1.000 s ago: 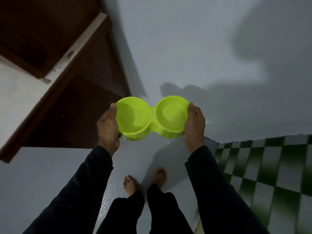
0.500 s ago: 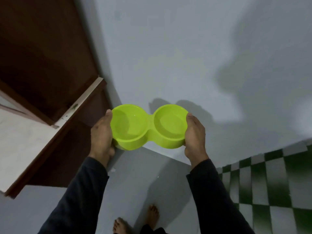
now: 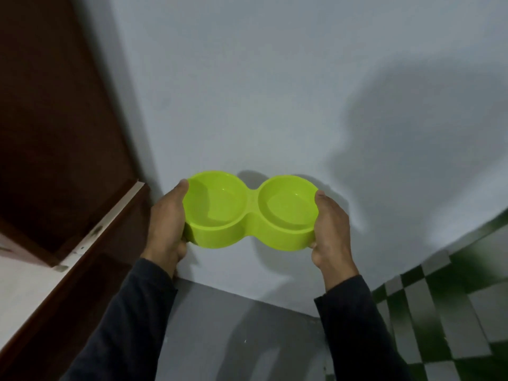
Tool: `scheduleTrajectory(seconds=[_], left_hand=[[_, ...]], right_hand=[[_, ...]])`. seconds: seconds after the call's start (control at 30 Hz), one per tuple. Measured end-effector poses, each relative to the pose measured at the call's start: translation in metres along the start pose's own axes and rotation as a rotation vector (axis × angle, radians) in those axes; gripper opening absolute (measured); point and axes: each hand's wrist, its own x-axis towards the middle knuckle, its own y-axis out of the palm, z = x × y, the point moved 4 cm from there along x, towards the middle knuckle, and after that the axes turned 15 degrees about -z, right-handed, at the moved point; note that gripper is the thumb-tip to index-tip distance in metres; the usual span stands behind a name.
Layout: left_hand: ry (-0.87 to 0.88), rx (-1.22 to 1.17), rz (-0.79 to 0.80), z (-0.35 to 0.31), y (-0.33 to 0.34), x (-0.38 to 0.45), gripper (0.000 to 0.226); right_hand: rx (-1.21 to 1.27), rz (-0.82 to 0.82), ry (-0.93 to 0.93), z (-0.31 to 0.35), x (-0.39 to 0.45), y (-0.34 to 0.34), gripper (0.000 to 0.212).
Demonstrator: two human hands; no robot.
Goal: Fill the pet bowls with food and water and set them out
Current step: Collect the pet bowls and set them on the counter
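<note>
Two long dark charcoal fabric sleeves (image 3: 129, 325) rise from the lower edge of the frame. Each ends at the wrist, leaving the left hand (image 3: 166, 221) and right hand (image 3: 331, 229) bare.

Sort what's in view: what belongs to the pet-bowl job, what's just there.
Job:
double pet bowl, lime green, no food visible in either cup
left hand gripping its left end
right hand gripping its right end

Just there:
brown door
grey wall
green checkered tiles

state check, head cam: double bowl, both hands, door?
green double pet bowl: held level in the air by both ends, no food in either well; water cannot be told.
left hand: grips the bowl's left end.
right hand: grips the bowl's right end.
brown door: open.
</note>
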Motion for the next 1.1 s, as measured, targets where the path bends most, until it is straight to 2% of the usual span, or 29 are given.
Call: scheduleTrajectory(seconds=[0.17,0.27,0.5,0.67,0.8,0.87,0.97,1.1], left_hand=[[-0.006,-0.028,0.063,-0.01,0.019,-0.001,0.043],[-0.025,-0.014,0.143,-0.011,0.03,-0.007,0.05],[-0.093,0.019,0.385,-0.022,0.053,-0.042,0.025],[-0.119,0.046,0.501,-0.026,0.06,-0.065,0.032],[-0.139,0.084,0.596,-0.019,0.061,-0.094,0.02],[-0.163,0.101,0.634,-0.013,0.061,-0.113,0.019],[-0.181,0.132,0.689,-0.001,0.059,-0.142,0.031],[-0.21,0.183,0.788,0.019,0.055,-0.187,0.023]], right_hand=[[0.022,-0.088,-0.022,0.021,-0.006,-0.019,0.022],[0.058,-0.14,-0.047,0.031,-0.017,-0.035,0.02],[0.104,-0.341,-0.094,0.042,-0.05,-0.087,0.021],[0.142,-0.456,-0.071,0.041,-0.087,-0.119,0.026],[0.165,-0.558,-0.067,0.042,-0.119,-0.153,0.032],[0.149,-0.627,-0.085,0.042,-0.14,-0.174,0.03],[0.128,-0.71,-0.109,0.043,-0.171,-0.206,0.027],[0.157,-0.813,-0.078,0.034,-0.21,-0.252,0.028]])
